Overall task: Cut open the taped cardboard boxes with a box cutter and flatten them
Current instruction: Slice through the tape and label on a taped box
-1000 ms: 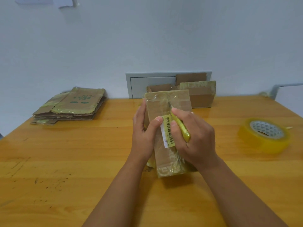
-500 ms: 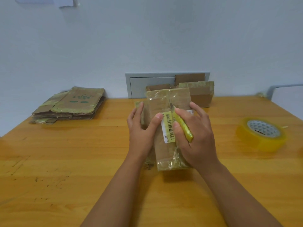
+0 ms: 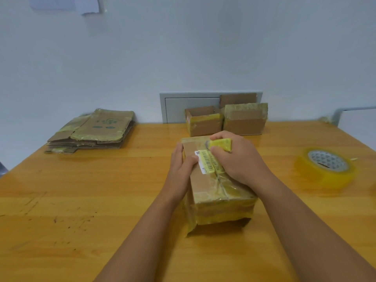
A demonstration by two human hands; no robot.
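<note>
A taped cardboard box [image 3: 205, 184] with a barcode label lies flat on the wooden table [image 3: 101, 190] in front of me. My left hand [image 3: 181, 167] holds its left side, thumb on top by the label. My right hand [image 3: 238, 157] grips a yellow box cutter [image 3: 220, 144], its blade end pointing left at the far end of the box's top tape seam. Two more boxes stand at the back: one open-topped [image 3: 203, 123] and one taped [image 3: 245, 119].
A stack of flattened boxes [image 3: 91, 132] lies at the back left of the table. A roll of yellowish clear tape [image 3: 325, 167] sits to the right. A white wall with a grey panel [image 3: 189, 106] is behind the table.
The box has gone from tilted upright to lying flat on the table. My right hand with the cutter has moved to the far end of the box top.
</note>
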